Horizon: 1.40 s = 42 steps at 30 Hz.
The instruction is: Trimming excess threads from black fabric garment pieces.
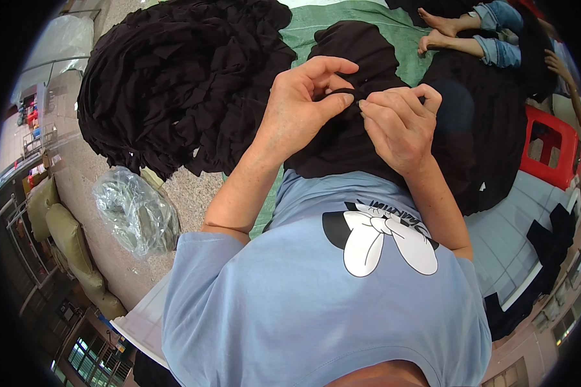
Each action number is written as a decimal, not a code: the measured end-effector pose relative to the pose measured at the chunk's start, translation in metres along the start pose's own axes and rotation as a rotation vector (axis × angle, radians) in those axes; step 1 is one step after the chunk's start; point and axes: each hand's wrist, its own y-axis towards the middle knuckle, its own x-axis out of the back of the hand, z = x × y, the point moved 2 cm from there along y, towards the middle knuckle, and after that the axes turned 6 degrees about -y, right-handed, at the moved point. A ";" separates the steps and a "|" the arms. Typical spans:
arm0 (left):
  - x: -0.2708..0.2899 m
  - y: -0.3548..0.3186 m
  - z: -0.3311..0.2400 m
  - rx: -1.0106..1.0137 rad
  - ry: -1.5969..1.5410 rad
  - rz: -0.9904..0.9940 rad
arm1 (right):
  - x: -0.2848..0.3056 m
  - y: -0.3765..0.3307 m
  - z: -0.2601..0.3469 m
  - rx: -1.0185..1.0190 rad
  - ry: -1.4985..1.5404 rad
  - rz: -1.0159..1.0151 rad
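Black cloth lies across my lap and reaches up between my hands. My left hand pinches a fold of it between thumb and fingers, with the index finger arched above. Close beside it, my right hand is closed, its thumb and fingertips pressed together at the same edge of the cloth. Something tiny and dark shows at the right fingertips, too small to name. More of the black cloth stretches away beyond my hands over a green sheet.
A large heap of black cloth lies to the left, with a clear plastic bag below it. On the right are more black cloth and a red plastic stool. Another person's bare feet rest at the upper right. Stuffed sacks line the left.
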 end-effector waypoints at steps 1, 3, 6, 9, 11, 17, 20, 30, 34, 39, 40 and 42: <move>0.000 0.000 0.001 -0.024 0.035 0.002 | 0.000 0.000 0.000 0.002 -0.012 -0.005; -0.001 -0.001 0.003 -0.040 0.087 0.016 | -0.001 -0.001 -0.001 -0.005 -0.016 0.000; 0.000 0.001 0.007 -0.069 0.127 0.058 | -0.004 -0.003 0.000 -0.025 -0.017 0.005; 0.003 0.003 0.010 -0.086 0.155 0.115 | -0.005 -0.005 0.000 -0.055 0.009 0.022; 0.002 0.003 0.010 -0.091 0.191 0.146 | -0.007 -0.006 -0.002 -0.071 0.030 0.039; -0.003 0.000 0.008 -0.117 0.170 0.123 | -0.013 -0.008 -0.001 -0.519 0.451 0.087; -0.006 -0.003 0.009 -0.187 0.301 0.071 | -0.014 -0.009 -0.002 -0.546 0.424 0.177; 0.000 0.003 0.021 -0.205 0.323 0.089 | -0.017 -0.018 -0.007 -0.545 0.444 0.110; 0.001 0.007 0.024 -0.254 0.412 0.169 | -0.019 -0.022 -0.011 -0.629 0.509 0.170; 0.000 0.009 0.031 -0.421 0.530 0.219 | -0.023 -0.029 -0.018 -0.666 0.611 0.162; -0.001 0.009 0.032 -0.531 0.552 0.207 | -0.025 -0.031 -0.019 -0.680 0.672 0.146; -0.003 0.008 0.031 -0.637 0.596 0.203 | -0.026 -0.033 -0.019 -0.693 0.732 0.128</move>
